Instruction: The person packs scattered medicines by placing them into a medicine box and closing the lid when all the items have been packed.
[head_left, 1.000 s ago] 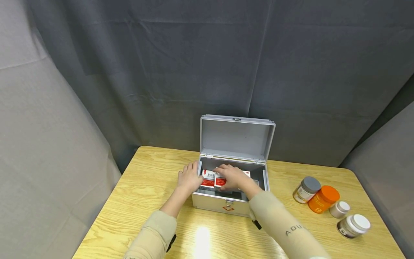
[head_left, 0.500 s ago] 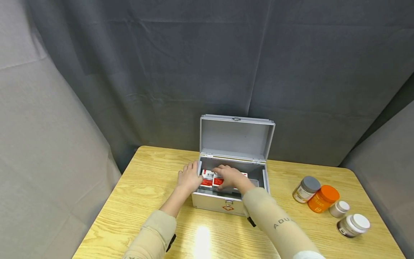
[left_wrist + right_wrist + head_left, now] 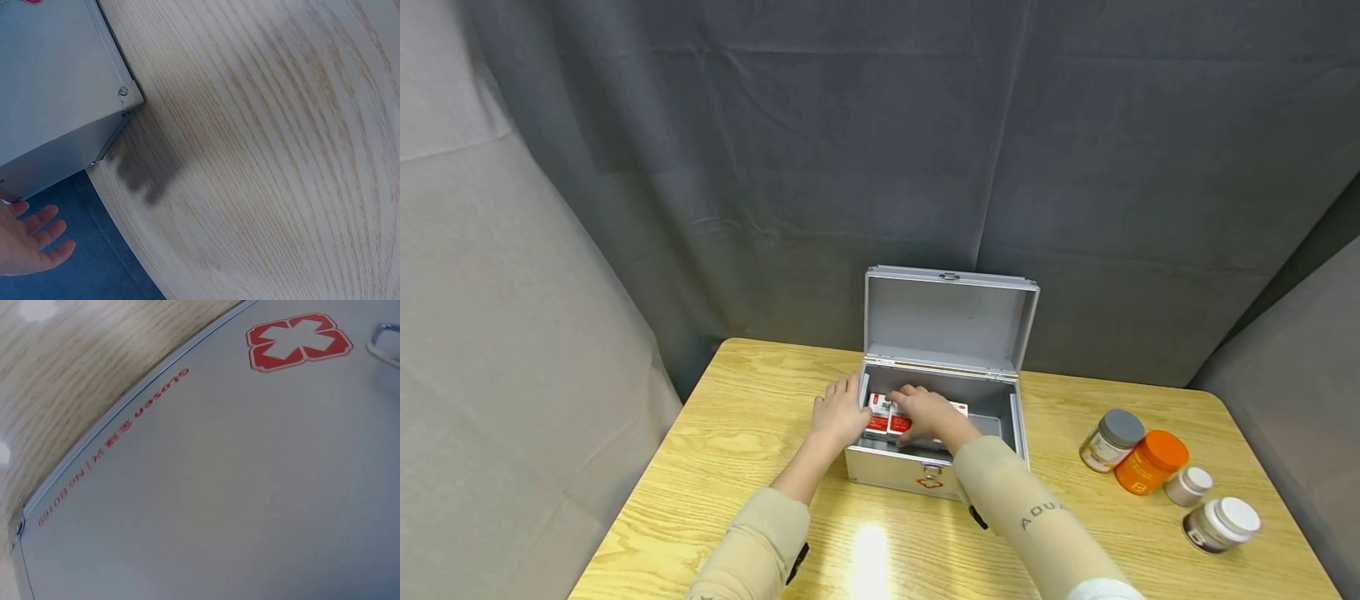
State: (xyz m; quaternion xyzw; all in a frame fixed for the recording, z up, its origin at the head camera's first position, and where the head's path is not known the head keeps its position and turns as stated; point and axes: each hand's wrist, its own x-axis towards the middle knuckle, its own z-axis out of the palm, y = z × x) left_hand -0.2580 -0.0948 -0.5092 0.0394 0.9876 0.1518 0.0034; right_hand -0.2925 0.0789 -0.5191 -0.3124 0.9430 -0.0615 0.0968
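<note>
A silver first-aid case (image 3: 887, 473) stands on the table with its lid raised. Inside, white-and-red medicine boxes (image 3: 877, 425) stand side by side toward the left end. My right hand (image 3: 925, 414) reaches in from above and holds one medicine box (image 3: 898, 423), thumb at the front and fingers at the back. Part of another white box (image 3: 960, 408) shows behind that hand. At the left rim rests my left hand (image 3: 839, 413), fingers extended along the outside and thumb by the edge. The right wrist view shows only the case front with its red cross emblem (image 3: 300, 341).
On the right of the wooden table (image 3: 737, 442) stand a grey-lidded jar (image 3: 1112, 440), an orange jar (image 3: 1152, 462), a small white bottle (image 3: 1188, 485) and a white-lidded jar (image 3: 1221, 524). A dark curtain (image 3: 790, 167) hangs behind the case.
My right hand has slid left inside the case, and the medicine boxes under it have shifted left too, uncovering more of the case's right end. The left hand has stayed at the rim.
</note>
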